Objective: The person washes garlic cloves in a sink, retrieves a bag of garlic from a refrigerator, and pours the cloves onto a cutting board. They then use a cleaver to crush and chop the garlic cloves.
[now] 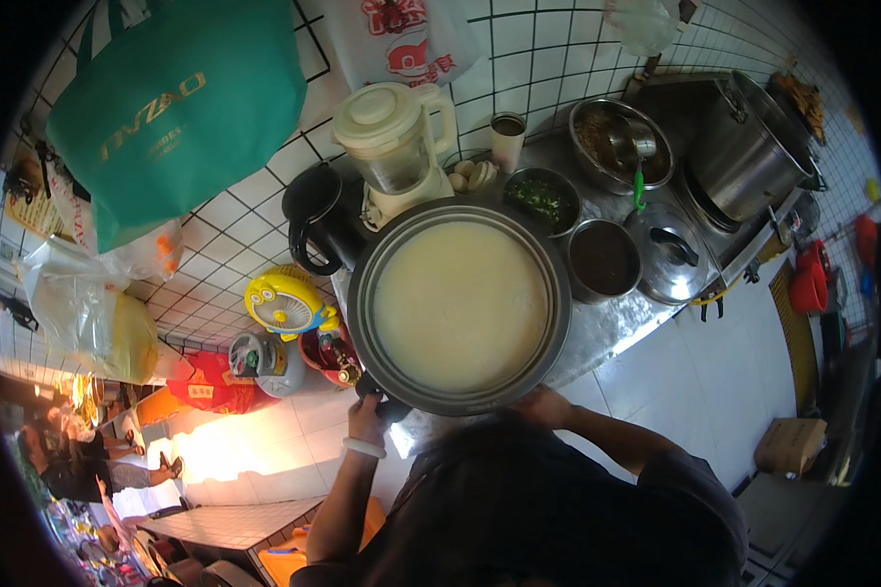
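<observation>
A large round pot point(558, 330) with a wide dark rim stands directly before me. Pale, creamy liquid point(459, 308) with a smooth surface fills much of it. My left hand point(368, 417), with a light bangle point(365, 447) at the wrist, grips a dark handle or cloth point(390, 411) at the pot's lower left. On the lower right, my right hand point(545, 407) holds the pot's side at the rim; its fingertips are hidden. Close by on the right are a bowl of chopped greens point(543, 198) and a steel pot of dark liquid point(605, 260).
A blender point(385, 139), a black pitcher point(314, 209) and a cup point(508, 139) stand behind the pot. A lid point(668, 257), a bowl with a ladle point(609, 143) and a tall stockpot point(752, 154) line the steel counter point(595, 345). A yellow fan point(283, 301) and gas cylinder point(268, 363) are left.
</observation>
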Demonstrator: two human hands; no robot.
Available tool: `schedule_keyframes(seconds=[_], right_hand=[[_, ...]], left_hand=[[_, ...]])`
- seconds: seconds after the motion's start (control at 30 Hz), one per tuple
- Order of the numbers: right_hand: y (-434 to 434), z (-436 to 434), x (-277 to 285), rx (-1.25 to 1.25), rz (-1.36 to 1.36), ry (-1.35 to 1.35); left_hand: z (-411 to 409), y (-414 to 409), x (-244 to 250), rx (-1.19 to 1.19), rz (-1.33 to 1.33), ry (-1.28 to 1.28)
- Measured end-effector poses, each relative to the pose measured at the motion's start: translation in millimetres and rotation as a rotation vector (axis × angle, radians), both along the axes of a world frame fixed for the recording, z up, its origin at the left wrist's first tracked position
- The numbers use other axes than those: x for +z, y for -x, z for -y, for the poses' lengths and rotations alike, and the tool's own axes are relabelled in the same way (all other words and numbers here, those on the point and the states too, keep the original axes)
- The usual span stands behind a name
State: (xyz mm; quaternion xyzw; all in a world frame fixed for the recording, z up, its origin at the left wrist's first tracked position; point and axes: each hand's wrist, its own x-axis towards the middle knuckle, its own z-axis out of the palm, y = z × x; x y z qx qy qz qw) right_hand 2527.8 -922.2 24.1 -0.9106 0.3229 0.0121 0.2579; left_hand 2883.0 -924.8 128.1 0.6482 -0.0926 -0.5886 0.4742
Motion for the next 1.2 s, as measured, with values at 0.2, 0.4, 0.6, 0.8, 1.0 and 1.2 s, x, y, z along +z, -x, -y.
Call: schedule_keyframes(seconds=[0.2, 0.4, 0.6, 0.8, 1.0, 1.2], right_hand=[[-7, -5, -9, 0.037, -0.028, 0.037], [-12, 1, 1, -0.033, -0.018, 0.113], [19, 4, -5, -0.292, 0.008, 0.403], [205, 137, -8, -0.880, 0.110, 0.818], [335, 225, 14, -1.195, -0.049, 0.640], [406, 233, -25, -1.200, -0.399, 0.350]], left_hand=[[29, -36, -21, 0.145, 0.040, 0.110], [43, -57, -28, 0.058, -0.002, 0.186], [31, -76, -26, -0.165, -0.230, 0.296], [-61, -126, -40, 0.103, -0.050, -0.020], [-169, -140, -99, 0.334, 0.106, -0.435], [-219, -125, -99, 0.301, 0.321, -0.468]])
